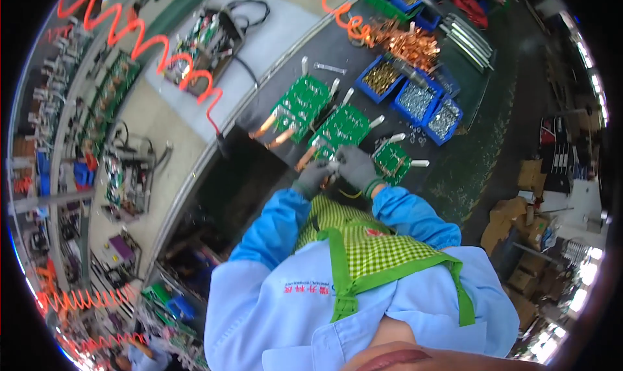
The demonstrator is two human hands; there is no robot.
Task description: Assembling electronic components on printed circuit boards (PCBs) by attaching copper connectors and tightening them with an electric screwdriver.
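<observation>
My left hand [316, 178] and my right hand [357, 167], both in grey gloves, meet at the near edge of a middle green circuit board [347, 126]. Their fingers are curled closed around a small pale metallic piece, mostly hidden by the gloves, whose kind I cannot make out. A copper strip [306, 159] juts from this board beside my left hand. To the left lies another green circuit board [304, 102] with two copper strips [280, 139]. Right of my right hand is a smaller green circuit board [389, 158] with silver tabs [420, 163].
Beyond the boards lie a wrench [329, 67], blue bins of brass-coloured fasteners [379, 79] and silver fasteners [415, 102], a copper-part heap [415, 47] and metal bars [468, 41]. A red coiled hose [146, 40] hangs left, over a table holding an electronic unit [204, 43].
</observation>
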